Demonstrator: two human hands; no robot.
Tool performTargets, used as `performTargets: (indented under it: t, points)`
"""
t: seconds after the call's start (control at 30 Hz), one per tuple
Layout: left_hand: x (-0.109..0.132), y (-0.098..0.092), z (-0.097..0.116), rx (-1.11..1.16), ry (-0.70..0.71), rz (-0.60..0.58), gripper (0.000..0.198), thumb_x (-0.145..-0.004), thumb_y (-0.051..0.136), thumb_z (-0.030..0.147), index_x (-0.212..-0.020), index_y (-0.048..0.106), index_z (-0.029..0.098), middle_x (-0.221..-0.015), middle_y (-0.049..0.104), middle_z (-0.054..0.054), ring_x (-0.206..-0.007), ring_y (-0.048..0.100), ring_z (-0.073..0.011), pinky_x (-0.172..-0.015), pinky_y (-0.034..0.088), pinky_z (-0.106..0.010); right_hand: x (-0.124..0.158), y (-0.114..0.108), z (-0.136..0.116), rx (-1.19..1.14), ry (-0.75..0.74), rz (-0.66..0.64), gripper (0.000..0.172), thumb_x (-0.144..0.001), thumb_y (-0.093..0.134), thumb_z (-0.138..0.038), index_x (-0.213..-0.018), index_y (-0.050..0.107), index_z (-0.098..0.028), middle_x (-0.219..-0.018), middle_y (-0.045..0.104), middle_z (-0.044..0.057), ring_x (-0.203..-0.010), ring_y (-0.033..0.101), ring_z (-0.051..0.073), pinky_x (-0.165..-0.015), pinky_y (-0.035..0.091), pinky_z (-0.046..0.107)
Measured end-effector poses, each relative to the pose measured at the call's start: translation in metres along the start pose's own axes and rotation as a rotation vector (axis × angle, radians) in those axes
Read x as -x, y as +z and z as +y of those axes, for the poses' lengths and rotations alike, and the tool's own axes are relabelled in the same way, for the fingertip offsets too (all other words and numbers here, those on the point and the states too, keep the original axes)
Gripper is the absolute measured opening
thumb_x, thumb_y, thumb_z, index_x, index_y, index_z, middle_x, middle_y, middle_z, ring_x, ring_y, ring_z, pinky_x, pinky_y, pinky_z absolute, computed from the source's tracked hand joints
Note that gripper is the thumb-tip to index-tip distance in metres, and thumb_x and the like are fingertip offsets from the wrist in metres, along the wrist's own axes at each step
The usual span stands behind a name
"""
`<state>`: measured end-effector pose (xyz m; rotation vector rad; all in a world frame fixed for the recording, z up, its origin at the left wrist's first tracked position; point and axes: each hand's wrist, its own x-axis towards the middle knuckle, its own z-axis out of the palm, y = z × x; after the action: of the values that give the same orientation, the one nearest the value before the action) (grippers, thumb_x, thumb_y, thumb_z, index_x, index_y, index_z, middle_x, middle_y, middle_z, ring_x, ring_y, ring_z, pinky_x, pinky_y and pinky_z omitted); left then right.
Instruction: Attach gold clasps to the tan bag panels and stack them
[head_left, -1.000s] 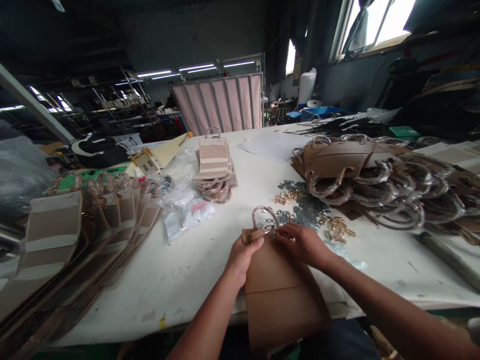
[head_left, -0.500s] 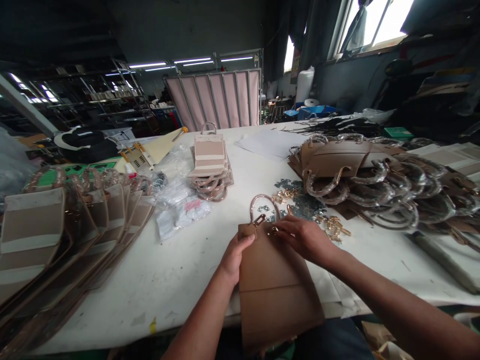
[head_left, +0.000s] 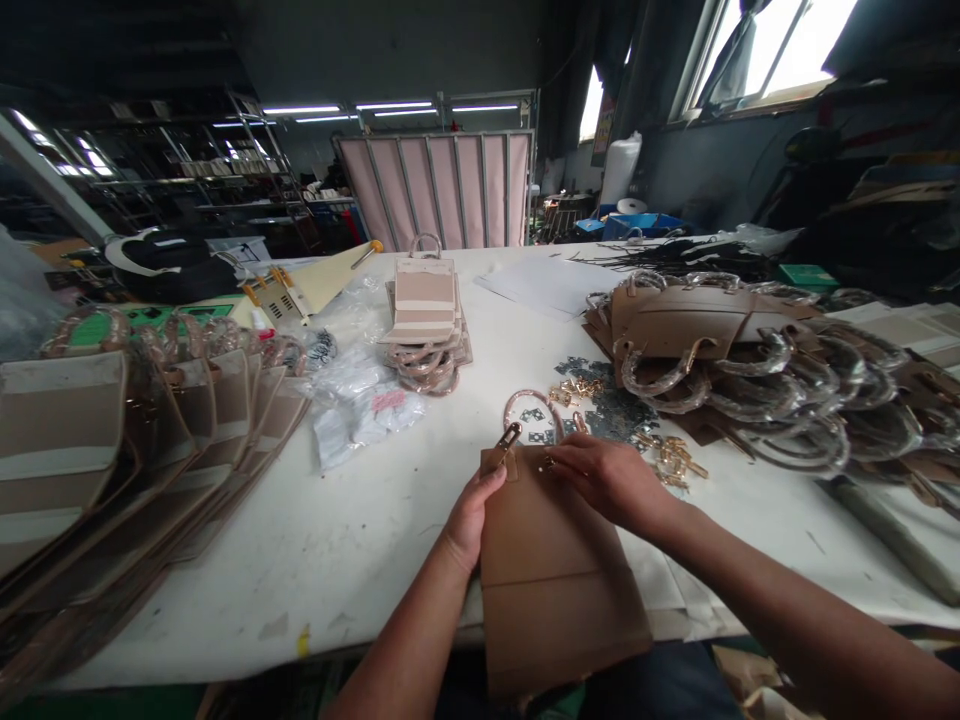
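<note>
A tan handbag panel with a plastic-wrapped handle hangs over the table's near edge. My left hand grips its upper left edge, thumb on the front and fingers behind. Just above that thumb a gold buckle-like fitting stands at the panel's top. My right hand is closed at the panel's upper right, its fingertips pinching a small gold metal fitting against the surface. The fingers partly cover this piece.
Gold fittings and dark metal plates lie beyond my right hand. Wrapped-handle bag pieces are heaped at right; more panels stand at left. A small stack of panels and plastic bags lie on the white table.
The camera view has shifted slightly. The gold fitting by my left thumb stands more upright than before. Both hands stay at the top of the panel.
</note>
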<state>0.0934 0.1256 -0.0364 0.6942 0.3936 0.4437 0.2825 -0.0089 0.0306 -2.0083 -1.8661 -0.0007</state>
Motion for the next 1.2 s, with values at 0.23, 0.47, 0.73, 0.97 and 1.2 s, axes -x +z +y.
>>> performTargets:
  t: [0.23,0.47,0.73,0.97,1.2]
  points:
    - [0.001,-0.001,0.0,-0.02,-0.004,-0.053,0.039,-0.087,0.077,0.039,-0.12,0.075,0.017,-0.111,0.079,-0.013,-0.114,0.072,-0.0377,-0.101,0.056,-0.048,-0.011,0.009,-0.002,0.095,-0.057,-0.08,0.02,-0.106,0.056,-0.025,-0.102,0.076,-0.023,-0.093,0.071,0.007,-0.082,0.067,0.021,-0.068,0.044,0.028]
    - [-0.001,-0.002,0.0,-0.027,-0.069,-0.013,0.046,-0.082,0.083,0.049,-0.114,0.078,0.016,-0.102,0.08,-0.014,-0.109,0.073,-0.0393,-0.097,0.058,-0.05,-0.016,0.006,0.008,-0.011,-0.159,-0.145,0.023,-0.104,0.058,-0.024,-0.117,0.077,-0.026,-0.101,0.073,0.009,-0.086,0.068,0.021,-0.073,0.048,0.028]
    - [-0.005,-0.005,-0.001,-0.043,-0.097,0.037,0.053,-0.076,0.088,0.05,-0.116,0.078,0.017,-0.098,0.08,-0.012,-0.106,0.074,-0.0396,-0.098,0.057,-0.05,-0.015,0.008,0.011,-0.015,-0.174,-0.115,0.027,-0.107,0.052,-0.027,-0.114,0.077,-0.022,-0.1,0.072,0.01,-0.086,0.067,0.021,-0.073,0.048,0.028]
    - [-0.008,-0.008,-0.001,-0.049,-0.078,0.051,0.047,-0.076,0.088,0.05,-0.108,0.079,0.016,-0.1,0.08,-0.013,-0.107,0.074,-0.0389,-0.098,0.057,-0.048,-0.019,0.013,0.011,0.002,-0.187,-0.088,0.024,-0.105,0.052,-0.023,-0.108,0.076,-0.02,-0.093,0.069,0.009,-0.082,0.065,0.021,-0.072,0.047,0.028]
    - [-0.004,-0.001,0.0,-0.026,-0.048,0.033,0.048,-0.08,0.085,0.047,-0.115,0.077,0.016,-0.105,0.08,-0.013,-0.11,0.074,-0.0387,-0.1,0.056,-0.048,-0.017,0.01,0.019,-0.158,-0.158,-0.173,0.025,-0.106,0.054,-0.026,-0.112,0.078,-0.026,-0.099,0.072,0.008,-0.087,0.068,0.021,-0.078,0.051,0.029]
